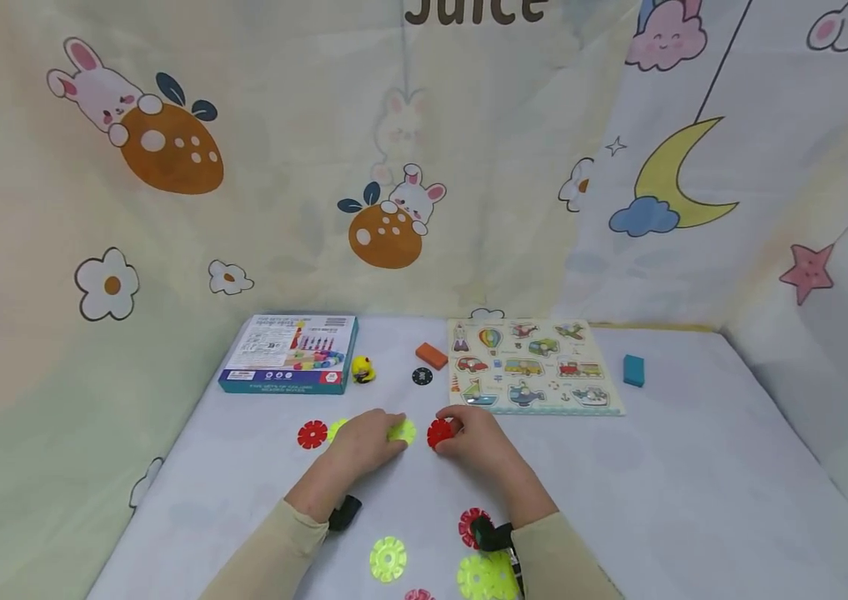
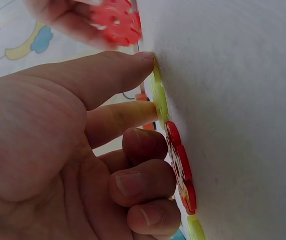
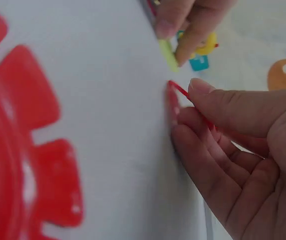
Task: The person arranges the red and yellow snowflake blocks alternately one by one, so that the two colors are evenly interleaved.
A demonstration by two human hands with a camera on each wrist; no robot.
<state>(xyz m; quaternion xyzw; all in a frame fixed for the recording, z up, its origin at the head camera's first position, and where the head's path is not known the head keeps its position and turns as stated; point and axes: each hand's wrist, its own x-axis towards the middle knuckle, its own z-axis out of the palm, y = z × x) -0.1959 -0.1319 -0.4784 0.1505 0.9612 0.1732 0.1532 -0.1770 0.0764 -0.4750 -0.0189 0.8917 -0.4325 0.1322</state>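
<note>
The left hand point(image 1: 366, 442) hides part of a row of discs on the tabletop point(image 1: 656, 483); a covered red piece point(image 2: 179, 160) beneath its fingers shows only in the left wrist view. The right sleeve point(image 1: 562, 558) partly covers yellow-green pieces point(image 1: 479, 575), and a reddish piece point(image 1: 419, 594) is cut by the lower edge. The right hand point(image 1: 474, 440) has a narrow grip, pinching a red disc point(image 1: 439, 433) near the row's end; whether this disc touches the tabletop, I cannot tell. The left grip spans one yellow-green disc point(image 1: 403, 432), thumb and forefinger at opposite edges, other fingers curled. Both forearms reach forward, the hands facing each other, apart.
</note>
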